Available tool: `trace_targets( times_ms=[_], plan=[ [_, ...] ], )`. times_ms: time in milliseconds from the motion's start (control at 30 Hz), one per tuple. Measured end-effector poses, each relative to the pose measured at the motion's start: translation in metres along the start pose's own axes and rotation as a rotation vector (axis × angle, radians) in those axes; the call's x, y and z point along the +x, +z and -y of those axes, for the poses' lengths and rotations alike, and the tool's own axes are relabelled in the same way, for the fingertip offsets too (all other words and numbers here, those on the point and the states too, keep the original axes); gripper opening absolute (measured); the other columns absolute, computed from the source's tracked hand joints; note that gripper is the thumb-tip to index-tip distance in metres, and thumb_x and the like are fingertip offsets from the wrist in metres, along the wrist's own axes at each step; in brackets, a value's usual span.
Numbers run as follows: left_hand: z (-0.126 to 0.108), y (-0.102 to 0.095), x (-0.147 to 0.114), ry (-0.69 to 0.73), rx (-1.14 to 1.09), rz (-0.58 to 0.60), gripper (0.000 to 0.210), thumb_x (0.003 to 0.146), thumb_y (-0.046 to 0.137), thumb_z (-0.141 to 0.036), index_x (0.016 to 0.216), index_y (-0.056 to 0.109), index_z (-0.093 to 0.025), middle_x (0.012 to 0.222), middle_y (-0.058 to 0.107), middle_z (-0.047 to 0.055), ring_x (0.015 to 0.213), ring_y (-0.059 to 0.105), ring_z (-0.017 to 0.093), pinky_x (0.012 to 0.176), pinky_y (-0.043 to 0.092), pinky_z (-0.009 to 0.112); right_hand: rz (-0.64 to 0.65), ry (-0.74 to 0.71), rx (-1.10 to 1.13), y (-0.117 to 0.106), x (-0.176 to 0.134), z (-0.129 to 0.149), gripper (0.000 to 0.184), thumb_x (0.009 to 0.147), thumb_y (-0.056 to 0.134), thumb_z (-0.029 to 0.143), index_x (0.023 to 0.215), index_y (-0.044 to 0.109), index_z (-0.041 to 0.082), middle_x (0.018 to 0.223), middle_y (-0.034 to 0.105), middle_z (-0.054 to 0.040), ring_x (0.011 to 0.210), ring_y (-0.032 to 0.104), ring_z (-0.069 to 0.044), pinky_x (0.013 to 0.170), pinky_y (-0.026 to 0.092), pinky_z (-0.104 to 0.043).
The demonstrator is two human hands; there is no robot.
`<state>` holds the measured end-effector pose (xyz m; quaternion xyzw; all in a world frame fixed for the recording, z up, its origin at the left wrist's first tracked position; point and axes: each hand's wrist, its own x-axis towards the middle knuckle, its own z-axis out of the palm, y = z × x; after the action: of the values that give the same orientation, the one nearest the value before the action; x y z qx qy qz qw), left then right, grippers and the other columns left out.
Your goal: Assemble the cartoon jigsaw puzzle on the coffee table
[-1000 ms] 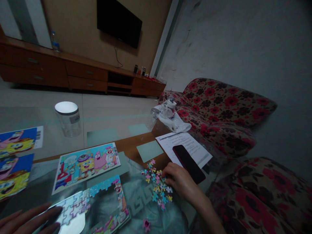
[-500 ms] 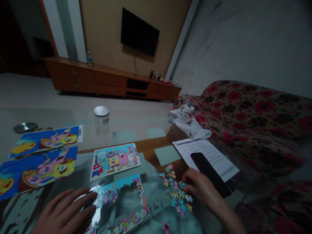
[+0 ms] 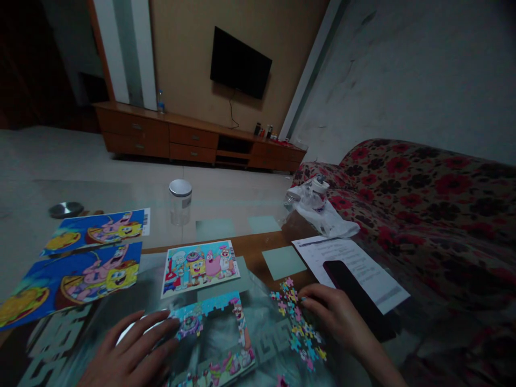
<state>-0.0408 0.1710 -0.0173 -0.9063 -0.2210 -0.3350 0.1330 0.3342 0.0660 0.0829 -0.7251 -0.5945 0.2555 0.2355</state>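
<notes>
In the lower left of the frame, the left hand [image 3: 135,346] lies with fingers apart over the left part of the puzzle [image 3: 191,325], which is on the desk [image 3: 250,249] at the bottom centre. At the lower right, the right hand [image 3: 338,314] has its thumb and first finger close together beside the loose pieces [image 3: 297,329]; whether they hold one, I cannot tell. The picture card [image 3: 201,267] lies just above the puzzle.

Glossy puzzle [image 3: 242,334], smooth glass tabletop [image 3: 266,345]
</notes>
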Motion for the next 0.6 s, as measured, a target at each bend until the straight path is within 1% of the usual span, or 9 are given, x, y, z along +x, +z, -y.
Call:
trace_targets(
  times_ms=[100, 167, 200, 267, 300, 333, 367, 467, 600],
  plan=[
    [-0.003, -0.003, 0.009, 0.125, 0.070, 0.023, 0.019, 0.090, 0.050, -0.038, 0.104, 0.062, -0.036, 0.113, 0.068, -0.009, 0.103, 0.062, 0.017, 0.088, 0.043, 0.037, 0.072, 0.047, 0.220, 0.015, 0.013, 0.023, 0.018, 0.087, 0.049, 0.029, 0.085, 0.063, 0.018, 0.070, 0.064, -0.0011, 0.063, 0.060, -0.017, 0.057, 0.044, -0.026],
    [-0.008, -0.005, 0.015, 0.198, 0.108, 0.049, 0.022, 0.086, 0.056, -0.040, 0.107, 0.062, -0.035, 0.118, 0.066, -0.008, 0.105, 0.061, 0.017, 0.091, 0.040, 0.038, 0.111, 0.005, 0.265, 0.024, 0.023, 0.037, 0.018, 0.087, 0.049, 0.027, 0.086, 0.064, 0.018, 0.069, 0.064, -0.0011, 0.062, 0.059, -0.016, 0.057, 0.044, -0.026],
    [-0.011, -0.006, 0.018, 0.221, 0.111, 0.062, 0.023, 0.086, 0.057, -0.040, 0.108, 0.062, -0.034, 0.119, 0.065, -0.008, 0.105, 0.060, 0.018, 0.095, 0.037, 0.038, 0.102, -0.049, 0.254, 0.028, 0.029, 0.044, 0.017, 0.086, 0.050, 0.026, 0.084, 0.065, 0.018, 0.073, 0.065, -0.0020, 0.067, 0.060, -0.016, 0.062, 0.045, -0.026],
    [-0.019, -0.005, 0.024, 0.178, 0.076, 0.052, 0.020, 0.089, 0.053, -0.039, 0.104, 0.063, -0.031, 0.116, 0.066, -0.006, 0.105, 0.059, 0.017, 0.103, 0.030, 0.040, 0.079, -0.147, 0.224, 0.035, 0.039, 0.056, 0.016, 0.085, 0.053, 0.023, 0.081, 0.067, 0.018, 0.080, 0.065, -0.0034, 0.075, 0.060, -0.017, 0.069, 0.045, -0.027],
    [-0.023, -0.004, 0.027, 0.117, 0.046, 0.001, 0.019, 0.092, 0.047, -0.035, 0.100, 0.064, -0.030, 0.110, 0.068, -0.006, 0.103, 0.060, 0.016, 0.107, 0.026, 0.040, 0.082, -0.165, 0.222, 0.037, 0.043, 0.061, 0.014, 0.084, 0.054, 0.021, 0.080, 0.068, 0.018, 0.081, 0.065, -0.0033, 0.075, 0.059, -0.016, 0.068, 0.045, -0.027],
    [-0.027, -0.002, 0.030, -0.039, 0.000, -0.107, 0.025, 0.095, 0.041, -0.034, 0.091, 0.065, -0.028, 0.100, 0.071, -0.005, 0.100, 0.061, 0.016, 0.109, 0.023, 0.041, 0.102, -0.156, 0.237, 0.041, 0.046, 0.065, 0.013, 0.084, 0.055, 0.019, 0.080, 0.068, 0.019, 0.079, 0.064, -0.0026, 0.072, 0.058, -0.015, 0.065, 0.044, -0.026],
    [-0.030, 0.000, 0.032, -0.080, -0.031, -0.136, 0.026, 0.095, 0.039, -0.035, 0.090, 0.064, -0.028, 0.097, 0.071, -0.005, 0.099, 0.061, 0.016, 0.111, 0.021, 0.041, 0.136, -0.127, 0.267, 0.044, 0.049, 0.069, 0.012, 0.083, 0.055, 0.017, 0.080, 0.067, 0.018, 0.074, 0.062, -0.0011, 0.066, 0.056, -0.014, 0.060, 0.043, -0.025],
    [-0.037, 0.006, 0.036, -0.048, -0.043, -0.107, 0.025, 0.095, 0.039, -0.033, 0.094, 0.064, -0.027, 0.099, 0.070, -0.004, 0.100, 0.059, 0.015, 0.114, 0.015, 0.041, 0.242, -0.038, 0.396, 0.055, 0.054, 0.081, 0.012, 0.081, 0.054, 0.009, 0.078, 0.062, 0.018, 0.062, 0.056, 0.0035, 0.054, 0.051, -0.011, 0.052, 0.040, -0.022],
    [-0.040, 0.012, 0.034, -0.054, -0.069, -0.178, 0.030, 0.094, 0.036, -0.036, 0.084, 0.063, -0.026, 0.096, 0.069, -0.003, 0.098, 0.059, 0.016, 0.113, 0.016, 0.042, 0.277, -0.014, 0.502, 0.069, 0.057, 0.095, 0.018, 0.080, 0.052, 0.004, 0.087, 0.060, 0.019, 0.061, 0.054, 0.0057, 0.053, 0.053, -0.010, 0.054, 0.043, -0.021]
  ],
)
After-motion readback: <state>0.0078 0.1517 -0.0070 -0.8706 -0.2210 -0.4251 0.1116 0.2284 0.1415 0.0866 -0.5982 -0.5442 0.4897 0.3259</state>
